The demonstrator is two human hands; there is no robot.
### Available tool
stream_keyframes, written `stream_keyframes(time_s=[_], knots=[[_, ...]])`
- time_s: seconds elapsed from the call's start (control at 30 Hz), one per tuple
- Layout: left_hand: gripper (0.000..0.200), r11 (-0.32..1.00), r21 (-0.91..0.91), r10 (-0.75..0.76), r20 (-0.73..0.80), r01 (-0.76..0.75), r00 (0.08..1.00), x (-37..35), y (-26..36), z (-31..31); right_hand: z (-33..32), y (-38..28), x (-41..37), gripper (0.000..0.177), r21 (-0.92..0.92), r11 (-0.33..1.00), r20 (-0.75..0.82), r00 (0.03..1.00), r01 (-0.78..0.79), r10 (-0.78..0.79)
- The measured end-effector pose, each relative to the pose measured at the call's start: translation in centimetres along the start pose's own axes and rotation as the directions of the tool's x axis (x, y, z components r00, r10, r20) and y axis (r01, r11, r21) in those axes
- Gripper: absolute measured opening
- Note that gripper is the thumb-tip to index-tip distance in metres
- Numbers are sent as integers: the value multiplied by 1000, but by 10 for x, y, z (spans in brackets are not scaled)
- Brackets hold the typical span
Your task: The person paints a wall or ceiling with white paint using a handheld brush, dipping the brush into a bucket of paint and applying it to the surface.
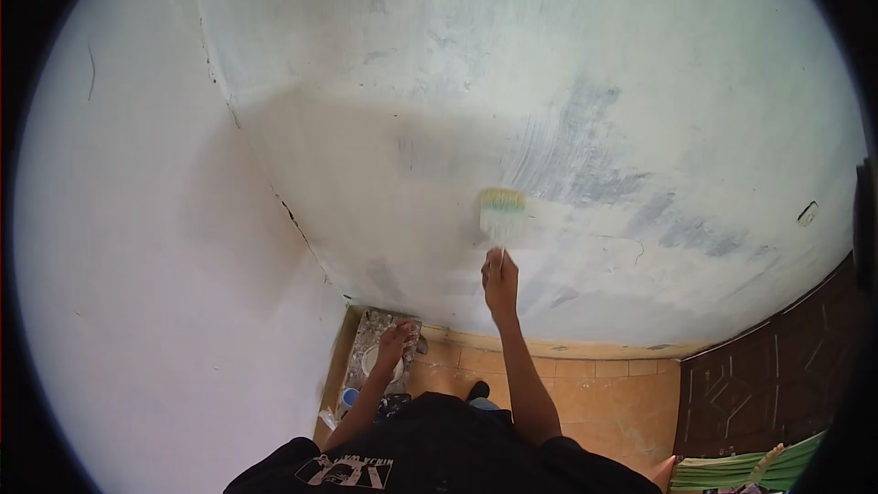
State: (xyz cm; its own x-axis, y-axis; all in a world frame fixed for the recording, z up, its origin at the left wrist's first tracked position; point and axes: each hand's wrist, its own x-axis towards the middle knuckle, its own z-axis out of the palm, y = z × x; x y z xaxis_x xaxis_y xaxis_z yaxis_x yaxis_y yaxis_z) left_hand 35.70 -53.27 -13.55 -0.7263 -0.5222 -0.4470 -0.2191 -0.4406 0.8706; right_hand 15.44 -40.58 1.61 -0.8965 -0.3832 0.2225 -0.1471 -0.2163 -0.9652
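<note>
My right hand (500, 280) is wrapped round the handle of a wide paintbrush (502, 209). The brush has a pale body and yellowish-green bristles that point up against the wall (439, 46). Streaky whitish paint covers the wall, with grey patches showing through to the right of the brush. Low on the left, my left hand (395, 344) hangs with its fingers loosely extended over a round white container (377, 363). That container sits on a paint-spattered board or platform (368, 329) in the corner, partly hidden by the hand and forearm.
A blue-rimmed cup (349, 397) stands beside the white container. A long crack (285, 209) runs down where the left wall meets this one. Orange tiles (585, 402) cover the floor. At right are a dark panelled door (750, 393), green cloth (759, 468) and a small wall fitting (808, 213).
</note>
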Motion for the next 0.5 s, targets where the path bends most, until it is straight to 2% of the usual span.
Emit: stream_keyframes(time_s=[0.07, 0.17, 0.23, 0.3, 0.33, 0.43, 0.5], knots=[[32, 1000, 1, 7, -4, -7, 1000, 4, 5, 1, 1, -4, -14, 37, 46, 997, 4, 998, -55, 55], [34, 1000, 21, 11, 7, -11, 1000, 1, -1, -1, 6, -61, 13, 37, 23, 992, -12, 992, 122, -122], [37, 999, 37, 36, 44, -38, 998, 0, 4, 0, 9, -105, 37, 36, -37, 987, -16, 988, 154, -154], [36, 999, 32, 37, 39, -39, 999, -1, 8, 2, 6, -108, 58, 35, -3, 989, 3, 989, 145, -145], [36, 999, 28, 39, 38, -40, 999, 0, 10, 2, 4, -106, 64, 35, 12, 990, 15, 990, 142, -142], [35, 999, 4, 50, 52, -50, 997, 3, 7, 0, -5, -44, 50, 36, -133, 974, 8, 983, 181, -182], [33, 998, -22, 52, 41, -51, 998, 5, 2, 0, -8, -7, 19, 36, -58, 998, -2, 999, 34, -34]])
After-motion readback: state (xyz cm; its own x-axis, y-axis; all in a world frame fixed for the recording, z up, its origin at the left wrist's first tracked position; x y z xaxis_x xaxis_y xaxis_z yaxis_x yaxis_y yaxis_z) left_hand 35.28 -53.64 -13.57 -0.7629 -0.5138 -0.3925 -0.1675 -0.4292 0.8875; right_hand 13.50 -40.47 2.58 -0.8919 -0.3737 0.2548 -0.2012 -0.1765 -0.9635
